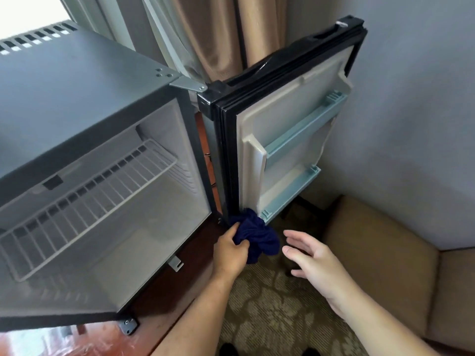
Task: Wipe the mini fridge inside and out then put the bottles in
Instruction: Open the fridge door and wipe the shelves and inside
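The grey mini fridge stands at the left with its door swung wide open to the right. A white wire shelf sits inside the otherwise bare interior. My left hand grips a bunched dark blue cloth and holds it against the bottom corner of the door, by the black seal. My right hand hovers just right of the cloth with fingers spread, touching nothing. No bottles are in view.
The door's inner face has two pale blue racks. A beige upholstered chair stands close at the right, under the door's edge. Brown curtains hang behind. Patterned carpet lies below; a wooden surface carries the fridge.
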A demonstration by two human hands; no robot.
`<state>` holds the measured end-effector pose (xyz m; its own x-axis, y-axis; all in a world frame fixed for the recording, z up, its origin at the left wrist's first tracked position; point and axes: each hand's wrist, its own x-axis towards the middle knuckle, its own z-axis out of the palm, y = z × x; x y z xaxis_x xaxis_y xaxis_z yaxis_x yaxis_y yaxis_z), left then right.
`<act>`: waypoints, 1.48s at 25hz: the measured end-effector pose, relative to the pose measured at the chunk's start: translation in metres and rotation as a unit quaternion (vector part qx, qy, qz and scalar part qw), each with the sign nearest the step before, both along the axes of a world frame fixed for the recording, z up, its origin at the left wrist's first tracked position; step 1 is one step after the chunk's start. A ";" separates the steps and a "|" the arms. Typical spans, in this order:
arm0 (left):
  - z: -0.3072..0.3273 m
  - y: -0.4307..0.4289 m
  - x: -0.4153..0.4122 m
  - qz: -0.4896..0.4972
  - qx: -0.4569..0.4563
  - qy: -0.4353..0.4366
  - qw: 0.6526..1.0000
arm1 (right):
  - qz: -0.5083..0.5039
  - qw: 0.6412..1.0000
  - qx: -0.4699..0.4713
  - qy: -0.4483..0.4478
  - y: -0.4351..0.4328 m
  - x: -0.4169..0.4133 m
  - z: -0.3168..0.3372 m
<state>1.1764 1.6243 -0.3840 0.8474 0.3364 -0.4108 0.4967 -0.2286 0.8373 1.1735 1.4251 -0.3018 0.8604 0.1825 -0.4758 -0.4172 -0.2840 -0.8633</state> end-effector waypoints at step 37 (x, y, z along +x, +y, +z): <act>0.072 0.047 -0.130 0.321 -0.197 -0.108 0.920 | 0.314 0.925 0.158 0.149 0.131 0.007 0.007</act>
